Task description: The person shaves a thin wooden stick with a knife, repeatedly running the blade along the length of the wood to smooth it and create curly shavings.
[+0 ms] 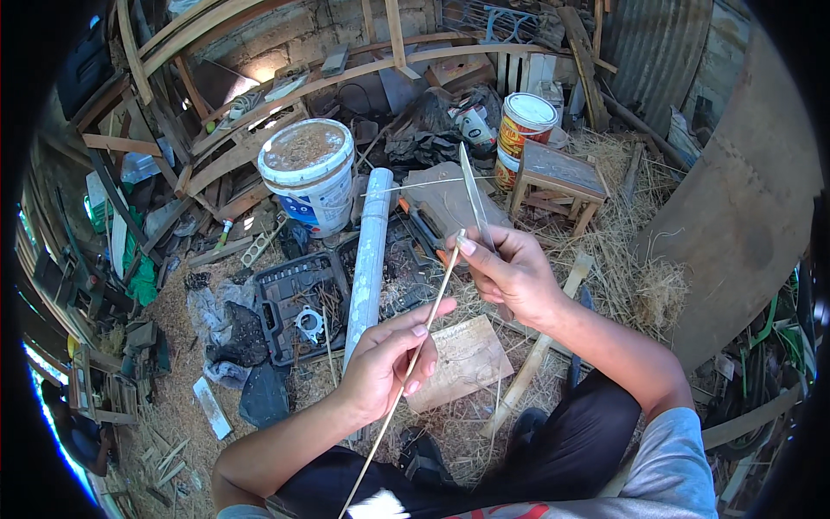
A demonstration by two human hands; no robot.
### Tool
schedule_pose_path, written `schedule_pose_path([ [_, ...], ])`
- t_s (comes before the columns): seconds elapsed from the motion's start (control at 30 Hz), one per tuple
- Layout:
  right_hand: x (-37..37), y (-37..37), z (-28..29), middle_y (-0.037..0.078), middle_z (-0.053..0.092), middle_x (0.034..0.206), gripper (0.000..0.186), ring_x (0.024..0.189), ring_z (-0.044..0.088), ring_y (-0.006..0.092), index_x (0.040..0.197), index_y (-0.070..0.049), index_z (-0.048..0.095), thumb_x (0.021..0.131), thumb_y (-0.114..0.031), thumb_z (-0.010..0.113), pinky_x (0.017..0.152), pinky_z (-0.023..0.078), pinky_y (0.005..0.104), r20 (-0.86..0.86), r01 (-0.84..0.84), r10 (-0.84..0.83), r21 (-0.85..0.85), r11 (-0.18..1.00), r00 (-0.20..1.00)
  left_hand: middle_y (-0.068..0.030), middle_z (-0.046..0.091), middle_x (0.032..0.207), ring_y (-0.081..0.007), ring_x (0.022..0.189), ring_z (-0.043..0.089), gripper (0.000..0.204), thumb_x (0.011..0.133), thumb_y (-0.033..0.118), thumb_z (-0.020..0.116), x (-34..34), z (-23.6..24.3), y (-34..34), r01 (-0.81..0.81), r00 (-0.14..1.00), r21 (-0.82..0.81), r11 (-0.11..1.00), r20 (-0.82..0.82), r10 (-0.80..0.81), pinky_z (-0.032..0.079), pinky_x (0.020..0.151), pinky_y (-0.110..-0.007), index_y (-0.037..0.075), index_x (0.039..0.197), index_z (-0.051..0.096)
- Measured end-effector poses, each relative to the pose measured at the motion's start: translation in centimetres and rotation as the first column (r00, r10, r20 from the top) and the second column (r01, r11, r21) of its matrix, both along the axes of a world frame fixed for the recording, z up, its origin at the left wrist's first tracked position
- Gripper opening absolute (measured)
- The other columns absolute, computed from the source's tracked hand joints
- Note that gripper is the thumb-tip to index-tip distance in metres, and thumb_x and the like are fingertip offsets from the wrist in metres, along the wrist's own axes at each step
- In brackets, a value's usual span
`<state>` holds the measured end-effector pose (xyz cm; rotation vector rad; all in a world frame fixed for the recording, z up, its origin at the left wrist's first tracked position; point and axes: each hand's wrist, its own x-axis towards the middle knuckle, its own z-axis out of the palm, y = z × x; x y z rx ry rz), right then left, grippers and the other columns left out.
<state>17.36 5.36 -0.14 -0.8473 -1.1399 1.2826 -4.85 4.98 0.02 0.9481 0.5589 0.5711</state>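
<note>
A long, thin pale wooden stick (389, 410) slants from my lap up toward the middle of the view. My left hand (389, 359) is closed around its middle, thumb on top and index finger stretched out. In my right hand (510, 272) is a knife (474, 195), its long narrow blade pointing up and away. The stick's upper end lies against the blade near my right thumb. Below my hands a flat wooden board (461, 363) rests on the ground, with shavings around it.
A grey pipe (370, 251) stands slanted beside an open dark tool case (303, 303). Further off are a white bucket (309, 203), stacked paint tins (526, 121) and a small wooden stool (560, 177). A wooden strip (538, 350) lies by my right knee; a large sheet (735, 208) leans at right.
</note>
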Motion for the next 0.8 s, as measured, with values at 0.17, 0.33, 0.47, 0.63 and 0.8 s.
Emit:
schedule_pose_path([
  [0.17,-1.8,-0.7,-0.9,0.009,0.067,0.091,0.045,0.063,0.062,0.0199,0.138,0.001,0.049,0.102,-0.025,0.052,0.052,0.05,0.0332,0.499,0.122,-0.484,0.595,0.795,0.719,0.0004,0.045,0.059,-0.008,0.041,0.038,0.054,0.097,0.016,0.041,-0.5,0.1,0.4,-0.059,0.985,-0.145,0.988,0.153,0.081,0.033,0.041,-0.022,0.006,0.149,0.034],
  [0.33,-3.5,-3.6,0.1,0.006,0.058,0.075,0.065,0.054,0.057,0.02,0.146,-0.013,0.045,0.084,-0.002,0.062,0.042,0.045,0.0342,0.801,-0.401,-0.406,0.58,0.709,0.44,0.0048,0.033,0.051,-0.0066,0.038,0.033,0.055,0.097,0.019,0.036,-1.2,1.2,0.0,-0.016,0.932,-0.289,0.957,0.342,0.119,0.028,0.037,-0.022,0.017,0.152,0.032],
  [0.47,-3.7,-3.6,0.1,0.005,0.048,0.067,0.075,0.049,0.051,0.0206,0.146,-0.02,0.046,0.076,0.0,0.066,0.04,0.042,0.0354,0.768,-0.375,-0.445,0.623,0.686,0.46,0.0039,0.033,0.051,-0.0074,0.039,0.033,0.055,0.098,0.017,0.035,-1.5,1.6,-0.5,0.014,0.907,-0.366,0.931,0.396,0.141,0.029,0.039,-0.022,0.018,0.152,0.03],
  [0.63,-3.8,-3.1,-0.4,0.004,0.043,0.064,0.074,0.048,0.048,0.0189,0.144,-0.022,0.049,0.076,0.0,0.066,0.04,0.041,0.035,0.748,-0.251,-0.461,0.619,0.744,0.477,0.0027,0.034,0.052,-0.0083,0.039,0.032,0.056,0.098,0.015,0.034,-1.5,1.5,-0.2,0.019,0.903,-0.398,0.917,0.4,0.155,0.03,0.039,-0.023,0.017,0.153,0.027],
  [0.8,-3.3,-3.2,0.4,0.004,0.042,0.063,0.073,0.048,0.048,0.0181,0.143,-0.021,0.051,0.075,0.002,0.065,0.04,0.04,0.0357,0.734,-0.34,-0.497,0.665,0.665,0.462,0.0033,0.036,0.053,-0.0081,0.039,0.035,0.058,0.097,0.014,0.032,-2.0,1.3,-0.4,0.057,0.901,-0.343,0.938,0.423,0.1,0.031,0.039,-0.022,0.021,0.154,0.024],
])
